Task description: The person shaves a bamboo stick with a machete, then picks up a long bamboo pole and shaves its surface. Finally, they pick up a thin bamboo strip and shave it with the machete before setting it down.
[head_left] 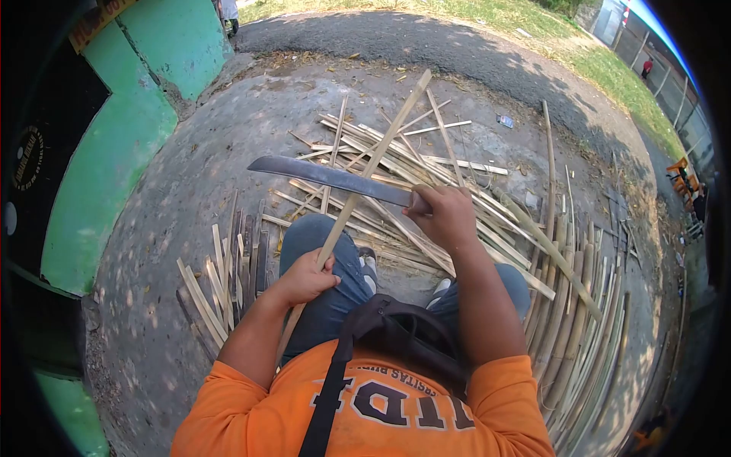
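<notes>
My right hand [445, 217] is wrapped round the wooden handle of a machete [331, 178], its broad grey blade pointing left. The blade lies across a long bamboo strip [386, 137], overlapping it in this view. Lower down, over my left thigh, my left hand [308, 278] grips that strip. The strip slants from beside my left hip up and away to the right. Beyond my knees a loose heap of split bamboo strips [388, 156] covers the ground.
To the right lie long bamboo poles [567, 320] side by side. Shorter strips [217, 282] and dark pieces are on the left. A green wall [114, 167] stands at the far left. Past the concrete runs an asphalt road [381, 38]. A black bag [403, 331] sits at my waist.
</notes>
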The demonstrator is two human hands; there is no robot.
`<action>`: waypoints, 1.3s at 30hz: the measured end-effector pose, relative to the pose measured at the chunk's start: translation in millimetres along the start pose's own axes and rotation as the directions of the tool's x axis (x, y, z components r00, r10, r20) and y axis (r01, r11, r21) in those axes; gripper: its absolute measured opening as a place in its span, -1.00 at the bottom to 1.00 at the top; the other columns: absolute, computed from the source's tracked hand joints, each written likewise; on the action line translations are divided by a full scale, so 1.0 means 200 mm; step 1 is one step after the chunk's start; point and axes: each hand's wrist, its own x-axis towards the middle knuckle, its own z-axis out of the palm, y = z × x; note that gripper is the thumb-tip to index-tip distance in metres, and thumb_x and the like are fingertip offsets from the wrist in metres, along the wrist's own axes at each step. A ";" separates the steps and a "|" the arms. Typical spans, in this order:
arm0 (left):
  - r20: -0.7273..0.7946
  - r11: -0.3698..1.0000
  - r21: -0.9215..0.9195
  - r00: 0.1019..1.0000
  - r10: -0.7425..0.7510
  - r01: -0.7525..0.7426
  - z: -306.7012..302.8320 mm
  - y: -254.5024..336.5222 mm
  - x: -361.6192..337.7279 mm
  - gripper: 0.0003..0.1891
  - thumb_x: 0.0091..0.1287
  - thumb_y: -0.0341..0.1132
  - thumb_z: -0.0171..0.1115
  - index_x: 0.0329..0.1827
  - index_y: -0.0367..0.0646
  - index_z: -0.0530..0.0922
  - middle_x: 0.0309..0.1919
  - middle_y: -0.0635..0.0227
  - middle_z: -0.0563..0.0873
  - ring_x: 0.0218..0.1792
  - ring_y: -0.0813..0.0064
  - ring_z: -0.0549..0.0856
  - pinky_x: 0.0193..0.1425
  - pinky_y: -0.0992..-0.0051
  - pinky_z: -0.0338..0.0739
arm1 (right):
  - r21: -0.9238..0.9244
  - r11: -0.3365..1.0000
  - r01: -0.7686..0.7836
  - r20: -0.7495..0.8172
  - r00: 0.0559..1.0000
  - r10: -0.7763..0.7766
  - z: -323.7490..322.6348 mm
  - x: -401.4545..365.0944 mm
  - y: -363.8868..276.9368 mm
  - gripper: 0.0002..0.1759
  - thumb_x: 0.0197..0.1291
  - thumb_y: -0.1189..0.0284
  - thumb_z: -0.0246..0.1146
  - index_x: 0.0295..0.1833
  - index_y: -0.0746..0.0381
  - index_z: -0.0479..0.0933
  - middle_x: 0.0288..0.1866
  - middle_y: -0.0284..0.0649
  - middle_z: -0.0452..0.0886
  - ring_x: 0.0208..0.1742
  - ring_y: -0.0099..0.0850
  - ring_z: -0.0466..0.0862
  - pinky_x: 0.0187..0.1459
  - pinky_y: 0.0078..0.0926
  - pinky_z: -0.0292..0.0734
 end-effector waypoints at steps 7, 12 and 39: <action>-0.013 0.998 0.050 0.999 -0.030 0.031 0.00 0.01 0.00 -0.72 0.29 -0.52 0.39 -0.25 -0.07 0.38 -0.38 0.53 0.48 -0.32 0.68 0.48 -0.21 0.53 0.43 | 0.000 1.000 0.016 0.008 1.000 -0.016 0.00 0.00 0.02 -0.61 0.10 0.06 0.57 -0.13 0.07 0.68 -0.38 -0.29 0.70 -0.21 -0.17 0.74 -0.06 -0.16 0.52; -0.037 0.999 0.026 0.998 -0.044 0.045 0.00 -0.01 0.01 -0.72 0.29 -0.50 0.40 -0.26 -0.05 0.38 -0.39 0.54 0.48 -0.32 0.69 0.47 -0.21 0.54 0.43 | 0.126 0.992 0.018 0.139 0.990 -0.035 -0.04 -0.02 -0.11 -0.55 0.13 -0.04 0.53 -0.26 0.12 0.62 -0.44 -0.16 0.68 -0.34 -0.06 0.73 -0.31 -0.09 0.57; -0.051 0.987 0.150 0.997 0.057 -0.049 0.01 -0.05 0.01 -0.73 0.27 -0.47 0.41 -0.28 -0.08 0.39 -0.42 0.51 0.48 -0.36 0.65 0.48 -0.25 0.50 0.43 | 0.014 0.986 -0.165 0.114 0.980 0.162 0.11 0.00 0.01 -0.80 0.12 0.26 0.35 -0.37 0.17 0.66 -0.43 -0.04 0.71 -0.32 0.05 0.74 -0.24 0.02 0.63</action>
